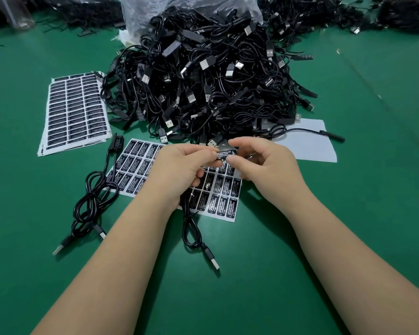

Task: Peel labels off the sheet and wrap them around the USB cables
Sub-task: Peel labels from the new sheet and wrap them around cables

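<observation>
Both grips pinch one peeled label (225, 154) above the sheet (218, 189) — left hand (179, 168) also holding the cable (191, 228); thin, limp, tacky — likely best handled by edges.

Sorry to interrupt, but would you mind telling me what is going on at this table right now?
A person is labelling USB cables. Both hands, the left hand and the right hand, pinch one black label between them, above the open label sheet. The cable in hand trails down from the left hand onto the green table. A big pile of cables waits behind, a stack of label sheets lies on the left, and another cable lies beside the sheet.
</observation>
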